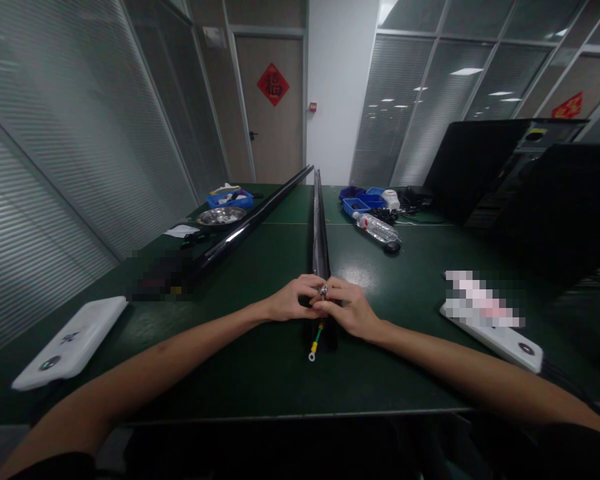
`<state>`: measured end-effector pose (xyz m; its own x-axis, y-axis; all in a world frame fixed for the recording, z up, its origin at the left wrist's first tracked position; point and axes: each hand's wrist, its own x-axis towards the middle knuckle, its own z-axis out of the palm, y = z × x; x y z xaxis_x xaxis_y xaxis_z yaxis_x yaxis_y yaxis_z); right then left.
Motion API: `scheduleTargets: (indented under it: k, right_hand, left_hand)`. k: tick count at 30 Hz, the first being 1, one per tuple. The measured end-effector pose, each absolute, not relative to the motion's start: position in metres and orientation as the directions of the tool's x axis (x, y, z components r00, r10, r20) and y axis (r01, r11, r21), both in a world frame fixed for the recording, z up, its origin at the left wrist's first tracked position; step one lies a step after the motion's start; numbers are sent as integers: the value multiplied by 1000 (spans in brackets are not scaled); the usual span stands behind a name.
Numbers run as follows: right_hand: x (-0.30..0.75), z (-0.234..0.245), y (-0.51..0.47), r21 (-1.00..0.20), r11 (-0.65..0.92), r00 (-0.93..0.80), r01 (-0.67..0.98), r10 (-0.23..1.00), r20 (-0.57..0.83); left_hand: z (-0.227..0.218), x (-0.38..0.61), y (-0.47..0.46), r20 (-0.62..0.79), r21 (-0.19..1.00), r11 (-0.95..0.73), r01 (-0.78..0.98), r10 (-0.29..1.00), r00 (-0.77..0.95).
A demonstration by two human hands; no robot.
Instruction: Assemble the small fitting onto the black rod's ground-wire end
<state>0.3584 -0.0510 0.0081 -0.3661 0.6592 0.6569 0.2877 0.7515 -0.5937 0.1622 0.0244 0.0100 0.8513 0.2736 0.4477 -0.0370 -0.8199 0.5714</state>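
Note:
A long black rail (319, 227) runs straight away from me down the middle of the dark green table (260, 360). Both my hands meet over its near end. My left hand (293, 300) curls round the rail from the left. My right hand (347, 308) is closed from the right, its fingertips pinching a small shiny metal part (323, 290) on top of the rail. A green and yellow wire with a ring terminal (315, 341) sticks out of the rail's near end, just below my hands.
A second black rail (253, 220) lies diagonally at left, beside a metal bowl (221, 215) and a blue bin (230, 198). White flat devices lie at near left (70, 341) and right (500, 337). A water bottle (377, 228), blue bins (363, 202) and black monitors (520, 180) stand at right.

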Motion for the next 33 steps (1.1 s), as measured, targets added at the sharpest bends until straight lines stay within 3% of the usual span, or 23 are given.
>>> scheduleTargets:
  k: [8,20,33]
  right_hand:
    - [360,7,-46,-617,753,-404,228,649,644]
    - [357,7,-51,-553,772,-376,313,636,674]
    - [352,4,-53,-471,785,-321,402,603,730]
  left_hand:
    - [9,160,24,410,614,-789,-12,306,859]
    - [9,160,21,346,692,-722,-2,329,879]
    - [11,159,21,354,700,-714,-31,308,883]
